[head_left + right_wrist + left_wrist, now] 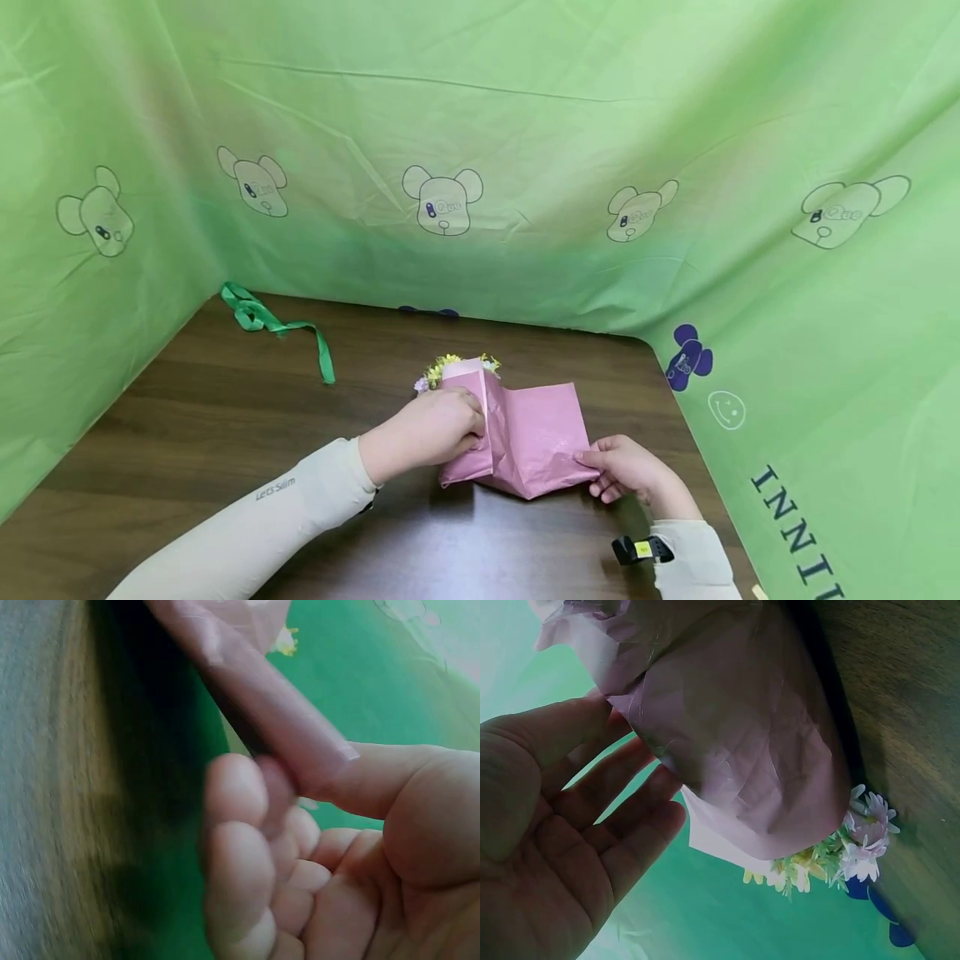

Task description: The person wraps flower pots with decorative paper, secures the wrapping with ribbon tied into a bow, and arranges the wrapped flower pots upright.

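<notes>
A small bouquet of yellow and pale purple flowers [866, 838] lies on the table, partly wrapped in pink wrapping paper [543, 429]. Most of the flowers are hidden by the paper, with only the blossoms peeking out at its far end. My left hand [438, 423] pinches an edge of the folded-over paper, its thumb at the edge in the left wrist view. On the other side, my right hand [626, 469] pinches the loose right corner of the sheet between thumb and fingers. That flap [277, 705] stretches out toward the right hand, seen nearly edge-on in the right wrist view.
A curled green ribbon [258, 317] lies at the back left of the brown wooden table [360, 550]. Green cloth [540, 275] printed with bear heads hangs around the back and both sides. A black strap [642, 550] is on the right wrist.
</notes>
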`<state>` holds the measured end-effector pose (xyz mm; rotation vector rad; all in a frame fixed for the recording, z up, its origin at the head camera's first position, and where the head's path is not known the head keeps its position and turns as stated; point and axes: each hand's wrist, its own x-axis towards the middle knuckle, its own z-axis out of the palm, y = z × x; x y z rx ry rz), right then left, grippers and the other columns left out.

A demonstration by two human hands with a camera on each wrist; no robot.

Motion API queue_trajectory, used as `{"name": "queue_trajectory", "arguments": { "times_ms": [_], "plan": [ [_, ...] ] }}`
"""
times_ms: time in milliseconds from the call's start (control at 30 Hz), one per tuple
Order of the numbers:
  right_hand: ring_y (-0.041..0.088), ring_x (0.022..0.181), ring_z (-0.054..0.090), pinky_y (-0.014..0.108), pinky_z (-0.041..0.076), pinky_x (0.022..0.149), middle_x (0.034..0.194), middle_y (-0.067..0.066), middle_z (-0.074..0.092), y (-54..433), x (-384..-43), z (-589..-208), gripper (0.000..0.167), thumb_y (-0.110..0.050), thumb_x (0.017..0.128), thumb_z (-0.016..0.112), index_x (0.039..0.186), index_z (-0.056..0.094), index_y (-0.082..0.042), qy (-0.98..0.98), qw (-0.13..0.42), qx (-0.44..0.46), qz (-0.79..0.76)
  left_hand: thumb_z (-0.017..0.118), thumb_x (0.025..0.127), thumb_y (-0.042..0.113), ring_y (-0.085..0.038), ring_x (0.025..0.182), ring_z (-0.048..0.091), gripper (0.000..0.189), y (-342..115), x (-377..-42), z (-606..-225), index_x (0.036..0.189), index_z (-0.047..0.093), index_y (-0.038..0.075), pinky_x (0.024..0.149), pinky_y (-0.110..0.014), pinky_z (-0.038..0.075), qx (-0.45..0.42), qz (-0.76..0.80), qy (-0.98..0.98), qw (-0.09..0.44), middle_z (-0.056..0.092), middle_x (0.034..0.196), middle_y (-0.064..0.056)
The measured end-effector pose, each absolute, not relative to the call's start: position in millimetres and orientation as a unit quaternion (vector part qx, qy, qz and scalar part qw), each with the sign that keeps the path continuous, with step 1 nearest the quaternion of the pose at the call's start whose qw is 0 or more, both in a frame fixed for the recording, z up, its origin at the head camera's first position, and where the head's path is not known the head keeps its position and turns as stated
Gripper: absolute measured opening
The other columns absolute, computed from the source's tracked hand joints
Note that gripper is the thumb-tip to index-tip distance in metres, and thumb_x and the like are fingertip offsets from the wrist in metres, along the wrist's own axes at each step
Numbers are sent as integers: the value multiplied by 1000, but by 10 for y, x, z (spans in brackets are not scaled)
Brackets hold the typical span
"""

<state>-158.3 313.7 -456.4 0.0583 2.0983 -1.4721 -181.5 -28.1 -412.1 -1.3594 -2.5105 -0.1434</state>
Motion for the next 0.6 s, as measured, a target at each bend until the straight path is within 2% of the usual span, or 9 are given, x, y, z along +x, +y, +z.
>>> {"name": "queue_trajectory", "arguments": {
  "times_ms": [167,300,467,600],
  "plan": [
    [11,53,61,24,52,48,59,-1,56,3021,-1580,-4421,31,-24,99,66,76,53,-9,809,241,21,-535,78,85,19,-12,80,63,18,-272,-1814,-4100,71,70,27,71,-29,54,-471,-51,-870,139,66,77,11],
    [15,55,63,29,56,51,59,0,55,2918,-1583,-4242,32,-21,99,66,74,52,-8,820,208,6,-534,78,84,18,-13,77,62,20,-266,-1815,-4078,69,70,27,69,-29,54,-467,-53,-872,133,64,74,11],
    [17,62,64,39,61,61,67,0,54,2763,-1580,-4070,31,-17,98,68,73,52,-7,828,166,-13,-535,78,82,16,-9,70,57,24,-243,-1832,-4065,65,67,28,64,-27,51,-461,-57,-877,121,61,70,13],
    [13,69,60,37,61,67,73,-1,52,2652,-1576,-3988,31,-12,96,68,71,51,-7,827,145,-26,-542,78,80,13,-8,67,55,27,-234,-1830,-4068,62,65,28,60,-27,50,-456,-61,-880,118,59,67,13]
  ]
}}
